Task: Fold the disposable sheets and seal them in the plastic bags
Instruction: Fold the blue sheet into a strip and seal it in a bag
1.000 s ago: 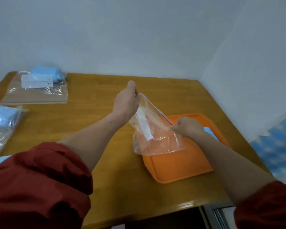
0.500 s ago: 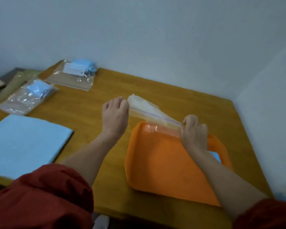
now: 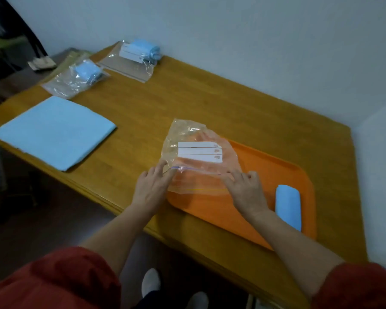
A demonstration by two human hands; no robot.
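Orange tray [image 3: 276,175], plastic bag [image 3: 198,139], fingers [image 3: 158,170] pinching its zip

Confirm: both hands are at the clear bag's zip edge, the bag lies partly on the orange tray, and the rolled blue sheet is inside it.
Wrong on the sheet: the head view shows the rolled blue sheet on the orange tray, outside the clear bag, beside the right hand. The rest stands.
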